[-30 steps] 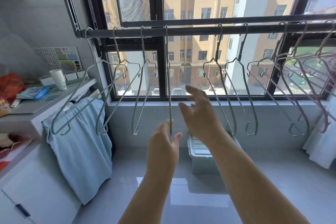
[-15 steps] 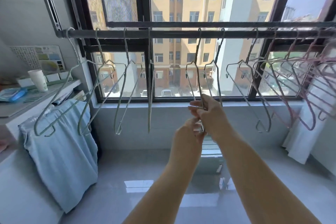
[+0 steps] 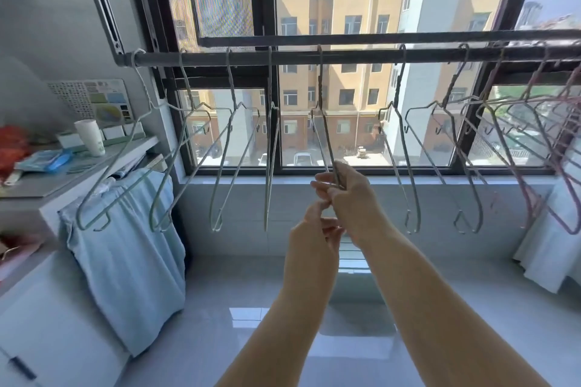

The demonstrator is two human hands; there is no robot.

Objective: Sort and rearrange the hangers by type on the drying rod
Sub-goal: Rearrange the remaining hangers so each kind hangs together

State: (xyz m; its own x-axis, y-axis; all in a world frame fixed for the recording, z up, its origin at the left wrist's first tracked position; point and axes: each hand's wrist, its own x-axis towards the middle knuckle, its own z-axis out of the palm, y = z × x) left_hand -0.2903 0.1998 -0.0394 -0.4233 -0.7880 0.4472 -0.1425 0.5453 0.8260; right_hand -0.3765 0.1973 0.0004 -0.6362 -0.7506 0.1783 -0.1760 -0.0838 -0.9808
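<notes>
Head view: green hangers point(image 3: 220, 151) grouped left on the drying rod point(image 3: 355, 56), pink hangers point(image 3: 553, 148) right. The right hand point(image 3: 349, 198) grips the mid-rod hanger point(image 3: 320, 122); left hand point(image 3: 311, 236), curled beneath, hold indeterminate. Sorting judged partly complete.

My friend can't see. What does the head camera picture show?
A person's right hand grips a grey wire hanger hanging from the drying rod by a window, with the left hand close below it. Other hangers hang along the rod on both sides.
</notes>
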